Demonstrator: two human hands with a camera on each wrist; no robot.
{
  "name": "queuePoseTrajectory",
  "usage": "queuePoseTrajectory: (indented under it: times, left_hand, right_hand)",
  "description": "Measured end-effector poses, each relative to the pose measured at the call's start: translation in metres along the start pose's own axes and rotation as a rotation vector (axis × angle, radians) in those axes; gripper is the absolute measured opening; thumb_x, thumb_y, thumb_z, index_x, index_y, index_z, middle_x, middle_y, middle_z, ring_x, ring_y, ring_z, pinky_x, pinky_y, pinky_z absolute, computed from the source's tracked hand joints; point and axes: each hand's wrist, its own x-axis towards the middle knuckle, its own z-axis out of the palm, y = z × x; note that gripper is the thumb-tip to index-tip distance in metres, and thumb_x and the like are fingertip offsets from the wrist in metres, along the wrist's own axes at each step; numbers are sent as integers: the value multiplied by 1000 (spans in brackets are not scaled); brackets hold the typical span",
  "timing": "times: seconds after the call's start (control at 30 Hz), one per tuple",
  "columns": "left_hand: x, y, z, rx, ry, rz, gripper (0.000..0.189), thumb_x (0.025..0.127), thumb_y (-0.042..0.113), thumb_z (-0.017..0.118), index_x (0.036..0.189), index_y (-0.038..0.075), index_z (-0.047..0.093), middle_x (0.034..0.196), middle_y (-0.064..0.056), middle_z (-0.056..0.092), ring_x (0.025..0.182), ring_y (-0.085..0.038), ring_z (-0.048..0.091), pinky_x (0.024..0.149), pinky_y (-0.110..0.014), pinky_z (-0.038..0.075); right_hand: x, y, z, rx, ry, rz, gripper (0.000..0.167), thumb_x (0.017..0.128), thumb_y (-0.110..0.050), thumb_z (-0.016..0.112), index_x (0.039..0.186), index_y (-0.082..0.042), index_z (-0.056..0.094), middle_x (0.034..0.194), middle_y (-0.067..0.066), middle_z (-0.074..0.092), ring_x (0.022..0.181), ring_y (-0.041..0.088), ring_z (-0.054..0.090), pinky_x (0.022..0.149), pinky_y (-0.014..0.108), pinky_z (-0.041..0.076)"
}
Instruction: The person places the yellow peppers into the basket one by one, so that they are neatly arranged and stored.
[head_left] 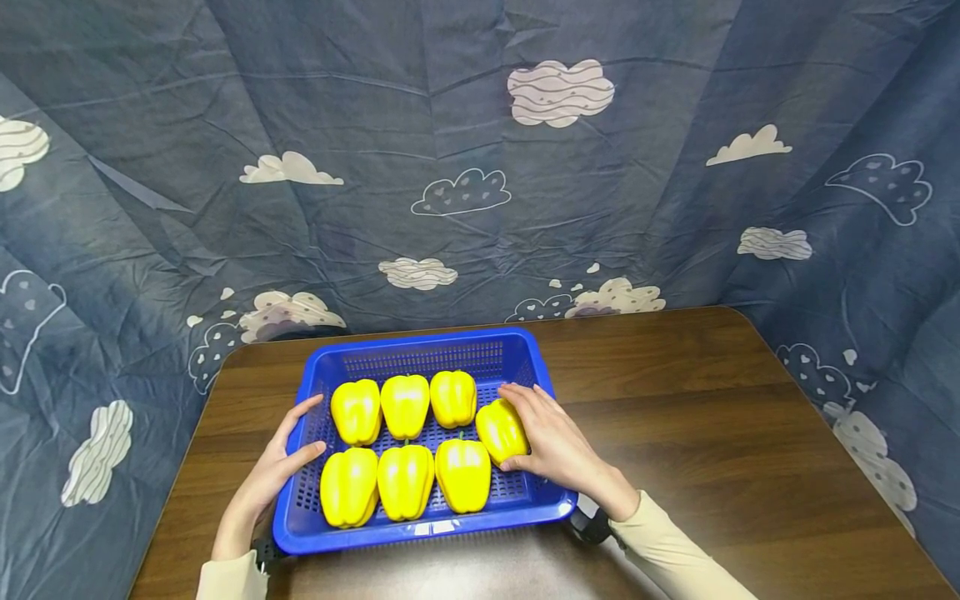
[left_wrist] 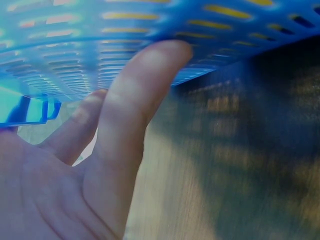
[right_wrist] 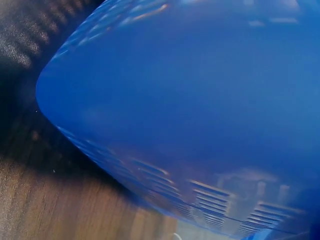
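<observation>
A blue slotted plastic basket (head_left: 420,341) holds several yellow bell peppers: three in a back row, three in a front row, and one at the right. My right hand (head_left: 558,442) curves over that right-hand bell pepper (head_left: 501,432), gripping it with fingers at its far side and thumb at its near side. The pepper lies tilted by the basket's right wall. At the left wall my left hand (head_left: 266,475) rests, thumb and a finger extended over the rim. The left wrist view has its extended thumb (left_wrist: 135,95) beside the basket's slotted wall.
The basket stands on a brown wooden table (head_left: 675,400), whose surface extends to the right. Behind it hangs a dark blue curtain (head_left: 465,125) with a cloud print. In the right wrist view, the basket's blue corner (right_wrist: 150,90) fills most of the picture.
</observation>
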Motion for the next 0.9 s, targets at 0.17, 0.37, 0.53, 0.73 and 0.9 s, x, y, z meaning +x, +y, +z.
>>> queuePoseTrajectory:
  times: [0.17, 0.37, 0.53, 0.73, 0.9]
  left_hand:
    - [1, -1, 0, 6, 0, 11, 63, 94, 16, 53, 149, 20, 22, 154, -20, 8, 128, -55, 30, 88, -63, 44]
    - [0, 0, -1, 18, -1, 16, 63, 95, 16, 52, 150, 19, 21, 155, -21, 8, 128, -55, 29, 87, -62, 44]
    - [-2, 7, -2, 59, 9, 2, 64, 97, 18, 54, 151, 22, 21, 154, -23, 14, 124, -53, 38, 81, -55, 51]
    - [-8, 21, -4, 371, 87, 64, 67, 95, 27, 59, 152, 22, 22, 147, -29, 29, 114, -49, 51, 74, -53, 54]
    - [-17, 40, -5, 535, 89, 130, 72, 94, 29, 61, 153, 19, 21, 151, -29, 16, 132, -55, 20, 93, -76, 23]
  right_hand:
    - [0, 0, 1, 8, 19, -1, 91, 64, -33, 89, 135, 3, 44, 135, 19, 48, 128, 31, 42, 112, 46, 23]
    - [-1, 0, -2, 107, 32, 28, 81, 71, -24, 85, 136, 1, 44, 137, 16, 46, 128, 29, 41, 111, 46, 25]
    - [-5, -2, -7, 189, 40, 72, 74, 79, -21, 79, 140, -2, 41, 139, 15, 44, 128, 30, 41, 106, 47, 33]
    - [-12, -2, -16, 268, 79, 128, 69, 84, -20, 73, 142, -5, 38, 142, 14, 41, 130, 31, 40, 105, 49, 34]
    - [-14, 0, -22, 262, 125, 151, 67, 87, -20, 69, 144, -7, 37, 143, 13, 39, 131, 29, 38, 107, 48, 32]
